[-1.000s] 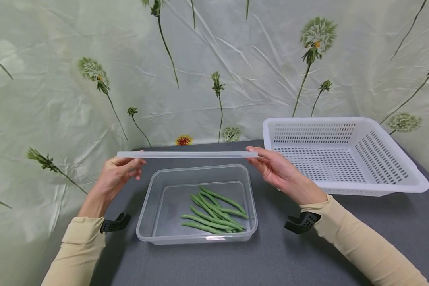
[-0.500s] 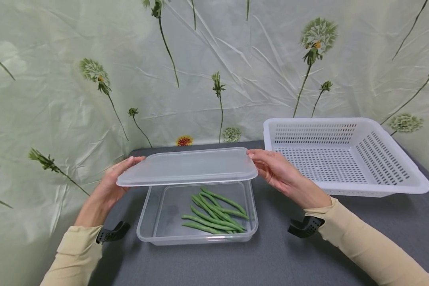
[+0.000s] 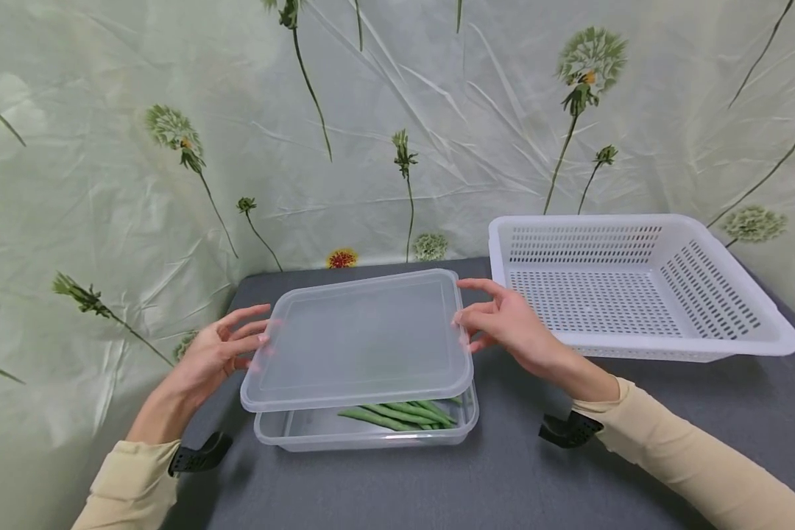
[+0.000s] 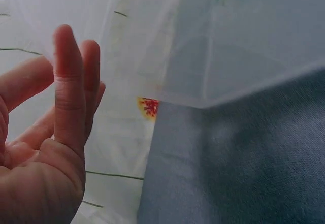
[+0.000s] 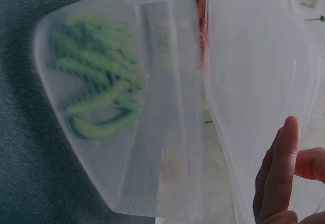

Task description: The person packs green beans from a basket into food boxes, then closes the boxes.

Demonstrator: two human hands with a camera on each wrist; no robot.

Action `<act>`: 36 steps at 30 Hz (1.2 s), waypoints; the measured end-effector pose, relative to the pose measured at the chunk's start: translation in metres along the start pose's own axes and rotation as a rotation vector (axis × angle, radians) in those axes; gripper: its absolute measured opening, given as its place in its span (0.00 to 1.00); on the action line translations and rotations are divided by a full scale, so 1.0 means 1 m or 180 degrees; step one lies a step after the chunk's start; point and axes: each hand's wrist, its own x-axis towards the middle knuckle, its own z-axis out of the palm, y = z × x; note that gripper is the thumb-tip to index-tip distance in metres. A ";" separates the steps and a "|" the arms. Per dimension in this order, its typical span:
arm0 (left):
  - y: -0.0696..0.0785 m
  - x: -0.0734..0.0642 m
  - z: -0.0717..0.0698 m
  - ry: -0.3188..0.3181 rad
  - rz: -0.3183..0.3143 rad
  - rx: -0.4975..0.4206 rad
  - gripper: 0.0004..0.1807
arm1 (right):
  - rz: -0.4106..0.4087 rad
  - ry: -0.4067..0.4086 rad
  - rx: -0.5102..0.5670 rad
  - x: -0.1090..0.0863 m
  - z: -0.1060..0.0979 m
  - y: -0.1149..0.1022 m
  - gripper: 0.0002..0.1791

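Observation:
A translucent plastic lid (image 3: 358, 338) is held tilted over a clear plastic container (image 3: 367, 442), its near edge lowered. It covers most of the opening in the head view. Several green beans (image 3: 397, 417) lie in the container, partly hidden beneath the lid. My left hand (image 3: 212, 357) holds the lid's left edge, with fingertips showing faintly through the plastic. In the left wrist view its fingers (image 4: 69, 97) are fairly straight. My right hand (image 3: 510, 327) pinches the right edge, thumb at the rim and index finger extended. The right wrist view shows the beans through the container wall.
A white perforated plastic basket (image 3: 676, 346) stands at the back right, with nothing in it. Dark grey cloth (image 3: 503, 486) covers the table. Behind it hangs a pale curtain (image 3: 384, 88) printed with dandelions.
The lid, first seen edge-on above the container, has tipped so its near side comes down over the container and beans. My left hand has moved lower with its edge; the right has barely moved.

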 end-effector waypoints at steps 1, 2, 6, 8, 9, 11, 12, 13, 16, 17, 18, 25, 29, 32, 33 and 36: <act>-0.001 -0.001 0.000 0.0037 -0.0010 0.0169 0.28 | 0.0010 -0.0005 -0.0105 -0.001 0.001 0.000 0.35; -0.002 -0.002 0.001 0.0066 -0.0026 0.0308 0.29 | 0.0024 -0.0012 -0.0203 -0.003 0.002 0.001 0.36; -0.003 -0.006 0.003 0.0105 -0.0005 0.0677 0.31 | -0.0015 -0.0111 -0.0479 -0.010 0.005 0.003 0.39; -0.003 -0.009 0.004 0.0089 0.0004 0.0785 0.32 | -0.0066 -0.0165 -0.0597 -0.014 0.006 0.004 0.40; -0.003 -0.010 0.004 0.0083 -0.0011 0.0836 0.32 | -0.0097 -0.0185 -0.0667 -0.016 0.007 0.005 0.41; -0.002 -0.013 0.006 0.0084 -0.0065 0.0934 0.33 | -0.0146 -0.0192 -0.0892 -0.019 0.008 0.008 0.40; -0.002 -0.014 0.006 0.0076 -0.0091 0.0990 0.34 | -0.0156 -0.0177 -0.1038 -0.020 0.009 0.010 0.40; -0.002 -0.016 0.007 0.0068 -0.0121 0.1039 0.34 | -0.0174 -0.0152 -0.1203 -0.021 0.009 0.012 0.40; -0.001 -0.019 0.011 0.0062 -0.0183 0.1147 0.35 | -0.0242 -0.0022 -0.1758 -0.024 0.011 0.015 0.37; -0.001 -0.020 0.012 0.0055 -0.0187 0.1185 0.36 | -0.0262 0.0012 -0.1910 -0.024 0.011 0.016 0.36; 0.000 -0.021 0.013 0.0042 -0.0188 0.1227 0.36 | -0.0284 0.0058 -0.2042 -0.025 0.012 0.017 0.35; 0.001 -0.023 0.016 0.0018 -0.0243 0.1326 0.37 | -0.0349 0.0203 -0.2226 -0.030 0.017 0.018 0.33; -0.001 -0.025 0.016 0.0039 -0.0246 0.1276 0.37 | -0.0403 0.0148 -0.2094 -0.033 0.017 0.020 0.32; -0.004 -0.025 0.017 0.0069 -0.0193 0.1280 0.36 | -0.0593 0.0206 -0.2285 -0.035 0.019 0.021 0.32; -0.004 -0.026 0.018 0.0076 -0.0164 0.1290 0.35 | -0.0647 0.0228 -0.2354 -0.035 0.019 0.021 0.32; -0.006 -0.026 0.020 0.0083 -0.0073 0.1358 0.35 | -0.0761 0.0287 -0.2635 -0.035 0.022 0.022 0.30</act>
